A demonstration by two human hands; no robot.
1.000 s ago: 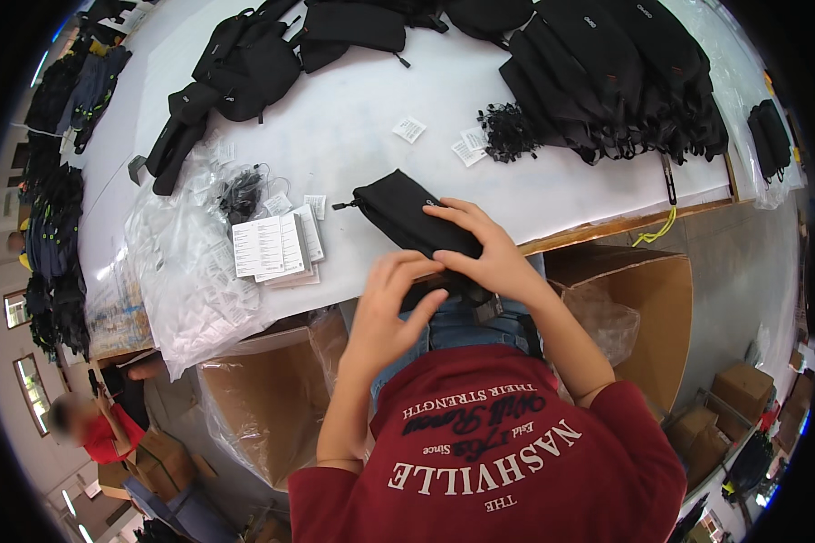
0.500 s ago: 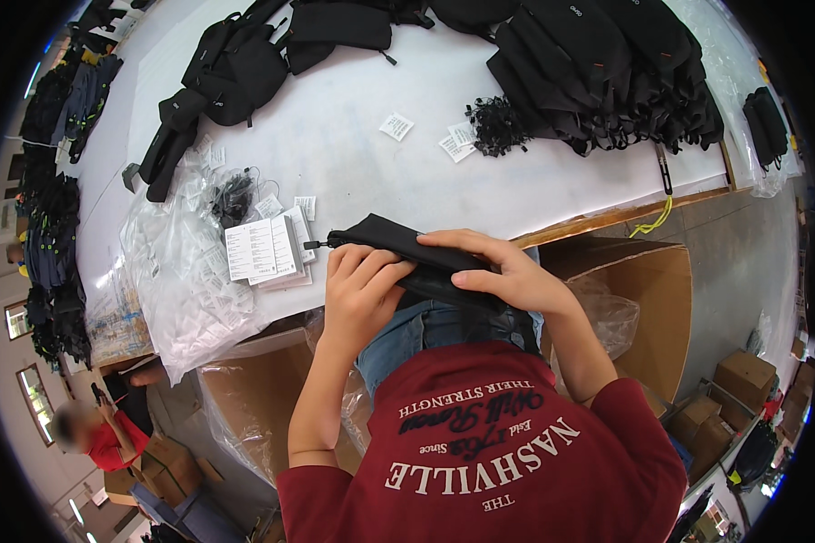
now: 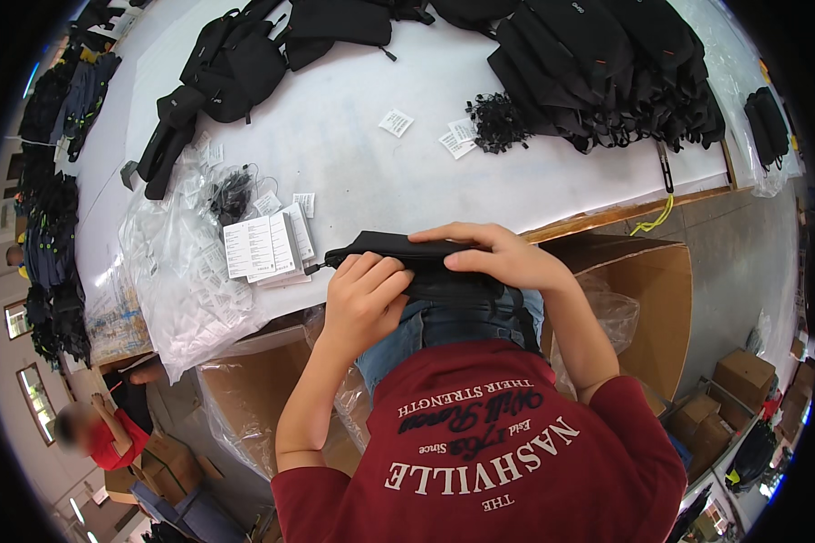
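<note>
1. Black pouch (image 3: 385, 246): held at the near edge of the white table (image 3: 353, 163), frame centre.
2. Left hand (image 3: 362, 299): fingers curled, clamped on the pouch from 7 o'clock.
3. Right hand (image 3: 498, 258): pressed over its top from 3 o'clock.
4. Paper tags (image 3: 263, 246): just beside the pouch, at 9 o'clock.

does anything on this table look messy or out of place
Mostly tidy. A few white paper tags lie scattered loose on the white table, apart from the stacked leaflets. Both hands hold a black pouch.

The single head-worn fisheye view looked steeply down from close above the person's chest onto the white desk (image 3: 362, 172), edges bending toward its rim.
</note>
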